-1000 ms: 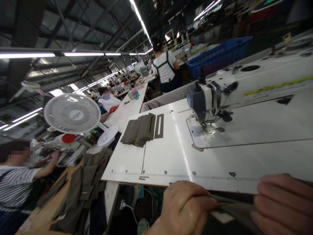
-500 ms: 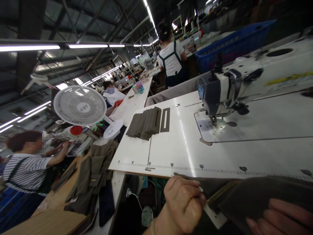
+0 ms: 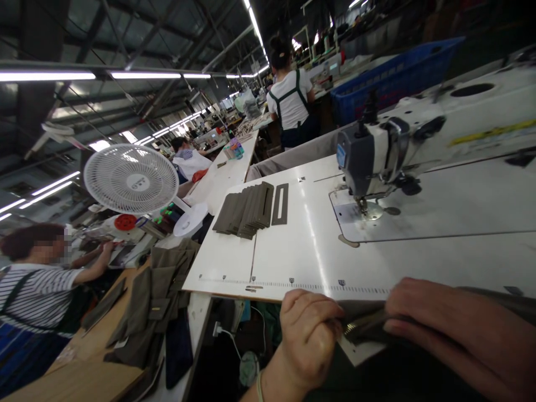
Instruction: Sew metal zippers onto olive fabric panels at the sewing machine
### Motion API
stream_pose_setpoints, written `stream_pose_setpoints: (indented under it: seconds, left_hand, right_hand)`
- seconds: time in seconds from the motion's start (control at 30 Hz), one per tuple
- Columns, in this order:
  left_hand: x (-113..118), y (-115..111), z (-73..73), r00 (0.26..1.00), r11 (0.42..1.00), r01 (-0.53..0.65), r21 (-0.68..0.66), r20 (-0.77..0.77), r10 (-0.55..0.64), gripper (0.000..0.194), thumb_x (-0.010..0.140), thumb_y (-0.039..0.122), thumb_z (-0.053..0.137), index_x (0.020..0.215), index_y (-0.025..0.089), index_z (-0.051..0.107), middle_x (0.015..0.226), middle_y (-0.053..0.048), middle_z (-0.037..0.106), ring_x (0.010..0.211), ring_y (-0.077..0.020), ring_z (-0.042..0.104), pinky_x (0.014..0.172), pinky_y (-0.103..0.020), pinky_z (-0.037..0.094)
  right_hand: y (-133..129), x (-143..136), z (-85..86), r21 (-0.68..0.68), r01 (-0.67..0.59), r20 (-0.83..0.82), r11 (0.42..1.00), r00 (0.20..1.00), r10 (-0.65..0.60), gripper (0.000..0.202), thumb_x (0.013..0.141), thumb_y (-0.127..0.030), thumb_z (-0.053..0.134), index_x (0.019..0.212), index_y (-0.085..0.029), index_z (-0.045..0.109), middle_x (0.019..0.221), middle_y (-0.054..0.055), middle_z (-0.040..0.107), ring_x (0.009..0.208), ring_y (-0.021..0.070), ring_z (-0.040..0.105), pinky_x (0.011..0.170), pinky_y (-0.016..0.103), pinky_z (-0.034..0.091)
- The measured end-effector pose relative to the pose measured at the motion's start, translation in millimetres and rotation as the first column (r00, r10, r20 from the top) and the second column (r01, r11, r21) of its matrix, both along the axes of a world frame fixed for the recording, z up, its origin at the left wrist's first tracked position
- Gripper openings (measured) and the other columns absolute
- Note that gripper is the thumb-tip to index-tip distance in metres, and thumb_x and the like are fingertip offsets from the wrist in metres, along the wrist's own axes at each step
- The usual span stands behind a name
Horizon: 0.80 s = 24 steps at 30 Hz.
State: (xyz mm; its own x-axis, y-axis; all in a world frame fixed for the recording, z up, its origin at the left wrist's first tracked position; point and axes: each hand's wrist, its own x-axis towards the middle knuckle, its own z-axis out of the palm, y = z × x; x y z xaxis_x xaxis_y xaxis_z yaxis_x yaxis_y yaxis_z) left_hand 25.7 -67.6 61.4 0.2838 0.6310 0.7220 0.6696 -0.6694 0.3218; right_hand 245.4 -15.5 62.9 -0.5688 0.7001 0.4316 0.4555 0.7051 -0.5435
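While your left hand [image 3: 309,332] curls tightly at the near edge of the white table [image 3: 295,254], thumb and fingers pinching one end of a dark olive-grey fabric [image 3: 368,310], your right hand [image 3: 448,321] grips the same cloth just to the right, its fingers pressed together over a fold. The fabric lies between your two hands, along that near edge, and runs on behind your right hand to the far right of it. A short stretch of gold zipper teeth [image 3: 350,328] shows beside your left fingertips, and a pale flat piece [image 3: 360,352] sticks out below; you cannot tell from here whether it is fastened to the cloth. You wear a thin band [image 3: 259,386] on your left wrist.

Farther off on the table, a fanned stack of olive-grey pieces [image 3: 243,211] sits to the left, with a single slotted piece [image 3: 280,205] just beside its right side. Your sewing machine [image 3: 371,153] stands at the right, well apart from the stack. On the far left are a white fan [image 3: 132,180] and, nearer, a co-worker in a striped shirt [image 3: 39,293] beside heaped garments [image 3: 153,298].
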Motion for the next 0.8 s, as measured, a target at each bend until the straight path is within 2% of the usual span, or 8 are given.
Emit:
stream_pose_setpoints:
  seconds: [0.1, 0.2, 0.27, 0.37, 0.47, 0.67, 0.73, 0.8]
  left_hand:
    - [1, 0, 0.2, 1.0, 1.0, 0.022, -0.013, -0.002, -0.022, 0.019, 0.09, 0.005, 0.048, 0.088, 0.023, 0.056, 0.086, -0.001, 0.076, 0.079, -0.015, 0.07, 0.076, -0.033, 0.048]
    - [0, -2, 0.2, 0.995, 0.995, 0.087, -0.058, -0.042, -0.09, 0.02, 0.093, 0.009, 0.046, 0.084, 0.022, 0.058, 0.088, -0.002, 0.076, 0.082, -0.0163, 0.071, 0.077, -0.033, 0.049]
    - [-2, -3, -0.2, 0.991, 0.988, 0.11, -0.11, -0.068, -0.118, 0.023, 0.094, 0.011, 0.043, 0.085, 0.023, 0.061, 0.088, -0.004, 0.076, 0.082, -0.017, 0.071, 0.078, -0.033, 0.05]
    - [-5, -5, 0.0, 0.985, 0.986, 0.126, -0.11, -0.103, -0.137, 0.027, 0.094, 0.011, 0.041, 0.085, 0.023, 0.063, 0.089, -0.004, 0.076, 0.082, -0.0178, 0.072, 0.079, -0.034, 0.051]
    - [-6, -5, 2.4, 0.983, 0.985, 0.14, -0.097, -0.106, -0.15, 0.026, 0.093, 0.01, 0.043, 0.084, 0.023, 0.063, 0.09, -0.004, 0.076, 0.082, -0.0176, 0.072, 0.078, -0.032, 0.052]
    - [-9, -6, 3.2, 0.979, 0.988, 0.14, -0.068, -0.142, -0.149, 0.026, 0.092, 0.008, 0.041, 0.08, 0.023, 0.059, 0.091, -0.004, 0.076, 0.085, -0.0171, 0.072, 0.079, -0.031, 0.052]
    - [-12, -7, 1.4, 0.975, 0.987, 0.151, -0.051, -0.157, -0.157, 0.025, 0.091, 0.008, 0.041, 0.079, 0.022, 0.059, 0.091, -0.004, 0.076, 0.086, -0.0177, 0.072, 0.079, -0.031, 0.052]
    - [-13, -9, 0.8, 0.967, 0.983, 0.179, -0.046, -0.175, -0.184, 0.025, 0.09, 0.008, 0.042, 0.079, 0.023, 0.058, 0.091, -0.004, 0.076, 0.086, -0.0184, 0.072, 0.08, -0.032, 0.052]
  right_hand:
    - [10, -8, 7.8, -0.176, -0.129, 0.025, 0.976, 0.99, 0.135, 0.036, 0.099, -0.041, 0.033, 0.078, -0.026, 0.058, 0.067, 0.001, 0.062, 0.059, 0.017, 0.06, 0.057, 0.028, 0.045]
    - [20, -14, 17.5, -0.371, -0.203, 0.074, 0.906, 0.966, 0.247, 0.044, 0.099, -0.049, 0.029, 0.073, -0.024, 0.053, 0.061, 0.0, 0.06, 0.055, 0.0167, 0.058, 0.053, 0.029, 0.038]
    - [25, -17, 23.8, -0.436, -0.225, 0.089, 0.871, 0.953, 0.291, 0.043, 0.097, -0.05, 0.03, 0.071, -0.024, 0.052, 0.059, 0.0, 0.059, 0.055, 0.0164, 0.057, 0.053, 0.028, 0.037]
    - [28, -20, 27.5, -0.436, -0.23, 0.079, 0.87, 0.953, 0.292, 0.037, 0.096, -0.045, 0.035, 0.071, -0.023, 0.051, 0.058, 0.0, 0.058, 0.053, 0.0154, 0.055, 0.053, 0.028, 0.034]
    - [28, -21, 24.0, -0.437, -0.241, 0.073, 0.867, 0.951, 0.302, 0.033, 0.095, -0.04, 0.038, 0.071, -0.022, 0.05, 0.057, -0.001, 0.057, 0.051, 0.0143, 0.054, 0.051, 0.028, 0.033]
    - [24, -20, 19.4, -0.376, -0.229, 0.097, 0.898, 0.954, 0.284, 0.036, 0.097, -0.043, 0.035, 0.073, -0.023, 0.052, 0.06, 0.0, 0.059, 0.054, 0.0154, 0.056, 0.053, 0.027, 0.033]
    - [23, -20, 22.7, -0.419, -0.222, 0.126, 0.881, 0.946, 0.298, 0.034, 0.096, -0.041, 0.035, 0.073, -0.022, 0.051, 0.061, 0.0, 0.06, 0.056, 0.0158, 0.057, 0.053, 0.027, 0.033]
    - [23, -22, 27.1, -0.498, -0.222, 0.143, 0.838, 0.933, 0.332, 0.033, 0.095, -0.04, 0.036, 0.073, -0.022, 0.051, 0.063, 0.001, 0.061, 0.059, 0.0161, 0.058, 0.055, 0.027, 0.035]
